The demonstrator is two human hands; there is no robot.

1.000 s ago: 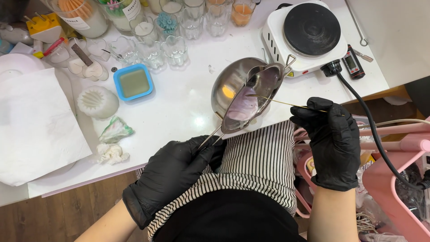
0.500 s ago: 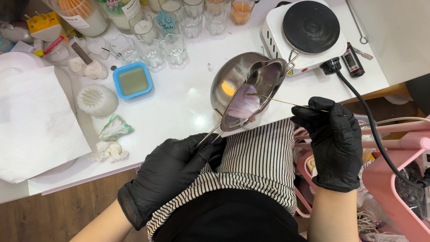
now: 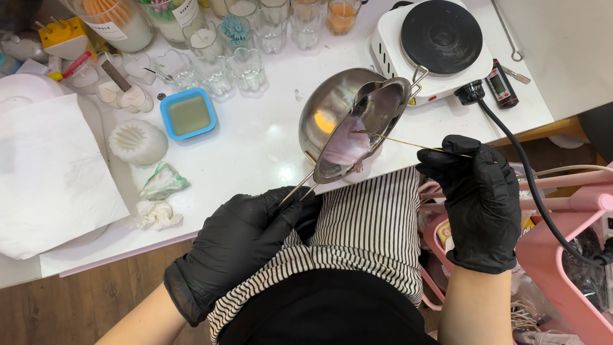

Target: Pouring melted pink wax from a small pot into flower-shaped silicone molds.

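Left hand (image 3: 239,246) grips the handle of a tilted steel pot (image 3: 357,124); right hand (image 3: 476,191) pinches a thin stick (image 3: 408,142) reaching into its pale pink wax (image 3: 347,145). Stirring appears under way; the next move calls for holding the tilt steady over the counter (image 3: 268,140).

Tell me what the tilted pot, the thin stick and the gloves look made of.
Pot: polished steel, apparently; mirror-bright reflections. Stick: likely wood or bamboo; thin, pale tan, matte. Gloves on left hand and right hand: probably nitrile or latex; black, snug, faint sheen.
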